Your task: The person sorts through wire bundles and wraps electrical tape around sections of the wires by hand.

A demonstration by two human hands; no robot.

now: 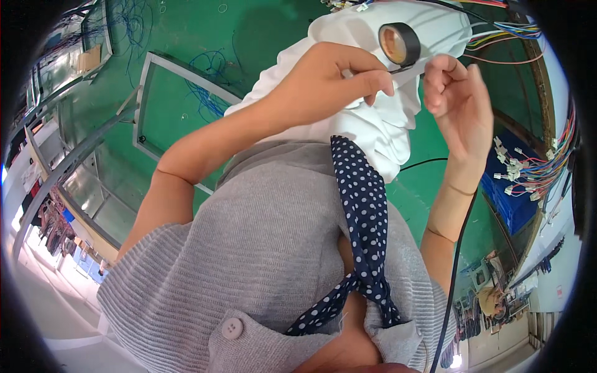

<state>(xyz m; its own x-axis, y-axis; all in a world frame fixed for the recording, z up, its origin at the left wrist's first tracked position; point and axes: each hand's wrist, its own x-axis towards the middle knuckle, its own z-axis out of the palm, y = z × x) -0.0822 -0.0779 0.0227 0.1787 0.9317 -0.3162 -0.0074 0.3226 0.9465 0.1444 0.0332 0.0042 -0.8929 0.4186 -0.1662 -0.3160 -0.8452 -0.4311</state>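
My left hand (342,78) reaches over my white-clad lap, thumb and forefinger pinched together. A short dark strip runs at its fingertips, just below a roll of black tape (407,45) with a brown core. The roll stands tilted between my two hands, and its strip appears to be what the left fingers grip. Right of the roll, my right hand (460,102) is raised, its thumb apart and its fingers loosely curled. Nothing shows in it, and it does not touch the roll. White cloth (367,133) lies in folds beneath both hands.
Bundles of coloured wires with white connectors (519,171) hang at the right, by a blue bin (507,199). More coloured wires (504,34) cross at the upper right. A grey metal frame (144,102) and loose blue wires (208,81) are on the green floor at left.
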